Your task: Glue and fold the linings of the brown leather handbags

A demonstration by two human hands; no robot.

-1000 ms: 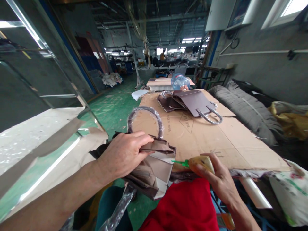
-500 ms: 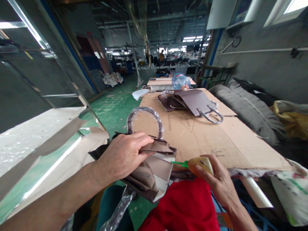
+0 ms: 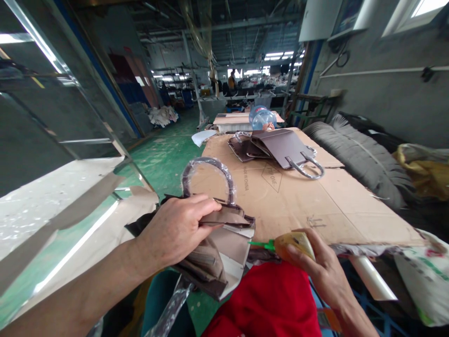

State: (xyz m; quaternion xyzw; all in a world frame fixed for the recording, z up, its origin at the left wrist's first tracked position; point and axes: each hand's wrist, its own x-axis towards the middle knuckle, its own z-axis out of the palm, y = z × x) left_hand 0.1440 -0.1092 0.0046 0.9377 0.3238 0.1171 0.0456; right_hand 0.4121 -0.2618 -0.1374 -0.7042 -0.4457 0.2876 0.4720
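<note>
My left hand (image 3: 178, 227) is closed on the upper edge of a brown bag (image 3: 206, 267), which hangs open over the near edge of the table. One plastic-wrapped handle (image 3: 209, 161) stands up behind the hand; another wrapped handle (image 3: 171, 311) hangs below. My right hand (image 3: 321, 262) grips a yellowish squeeze bottle (image 3: 294, 245) with a green nozzle (image 3: 261, 244). The nozzle tip points left, at the bag's pale lining edge; whether it touches is too small to tell.
Cardboard (image 3: 315, 201) covers the table. Dark bags (image 3: 280, 145) with wrapped handles lie toward its far end, near a blue water jug (image 3: 262, 118). A metal rack (image 3: 119, 147) stands left, dark sacks (image 3: 361, 164) lie right, and a distant person (image 3: 231, 80) is in the background.
The bag and my left hand sit slightly further left. My right hand and the bottle have shifted slightly right, leaving the nozzle tip close to the lining edge.
</note>
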